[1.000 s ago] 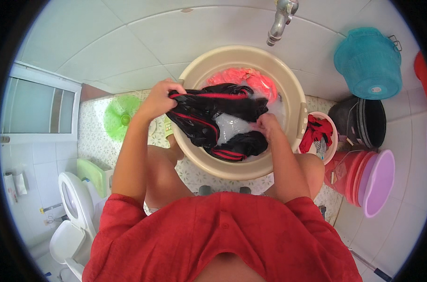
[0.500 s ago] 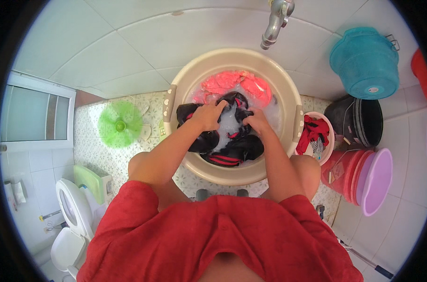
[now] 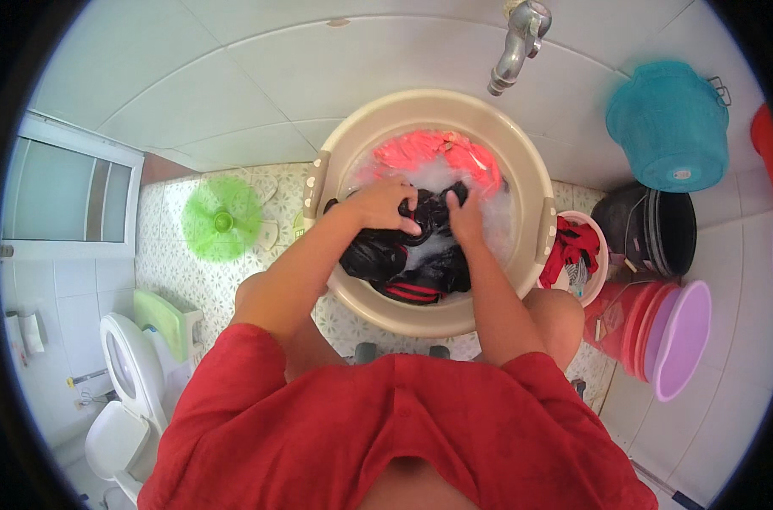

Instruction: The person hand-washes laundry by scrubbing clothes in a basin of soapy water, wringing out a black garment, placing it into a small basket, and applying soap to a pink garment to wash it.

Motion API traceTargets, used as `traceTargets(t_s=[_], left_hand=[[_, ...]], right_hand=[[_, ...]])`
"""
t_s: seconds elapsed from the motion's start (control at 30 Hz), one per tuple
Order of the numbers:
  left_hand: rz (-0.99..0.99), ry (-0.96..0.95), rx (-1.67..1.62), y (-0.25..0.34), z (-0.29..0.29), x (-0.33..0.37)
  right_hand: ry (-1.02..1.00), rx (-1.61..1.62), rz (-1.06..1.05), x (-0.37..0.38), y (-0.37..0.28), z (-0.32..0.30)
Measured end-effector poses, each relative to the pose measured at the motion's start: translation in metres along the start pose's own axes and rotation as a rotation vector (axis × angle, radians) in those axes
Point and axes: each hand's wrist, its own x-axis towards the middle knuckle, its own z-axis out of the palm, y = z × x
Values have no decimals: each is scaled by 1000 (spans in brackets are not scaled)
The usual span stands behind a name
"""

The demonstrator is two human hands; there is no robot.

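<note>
A wide beige basin [image 3: 378, 316] of cloudy, sudsy water stands on the floor in front of me. In it lies a wet black garment [image 3: 376, 255] with red stripes. My left hand [image 3: 385, 206] is curled over the garment's upper left part, fingers and thumb gripping the cloth. On the other side, my right hand [image 3: 465, 217] pinches a bunched black fold, thumb pointing up. Bright coral-pink cloth [image 3: 429, 149] floats along the far side of the basin, apart from both hands. Where the black cloth dips under the suds, its shape is hidden.
A metal tap [image 3: 512, 59] juts from the tiled wall. To the right are a pink tub with red clothes [image 3: 576, 245], a black bucket [image 3: 671, 234], stacked red buckets [image 3: 628, 327] and a hanging teal bucket [image 3: 671, 127]. A green fan [image 3: 222, 223] and a toilet [image 3: 131, 361] are left.
My left hand has shifted inward and turned over the black garment, whose folds are bunched differently. My right hand has risen slightly with its fold. The whole view has shifted a little.
</note>
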Motion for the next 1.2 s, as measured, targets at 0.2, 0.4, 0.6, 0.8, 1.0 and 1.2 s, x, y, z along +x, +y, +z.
traceTargets(t_s=[0.2,0.4,0.6,0.8,1.0,1.2], left_hand=[[-371,-13,237,3,68,17],[-289,-87,63,-32,94,64],[-671,316,-1148,-34,85,32],[-503,80,-1919,-31,74,25],[-592,99,-1466,-23,83,11],[-506,-132,-918,11,37,-8]], right_hand=[[-210,-223,168,12,14,19],[-121,-261,-32,33,96,58],[-42,-151,118,-29,13,46],[-44,-102,72,-51,-94,32],[-3,-315,64,-6,-82,25],[-17,-81,141,6,-14,10]])
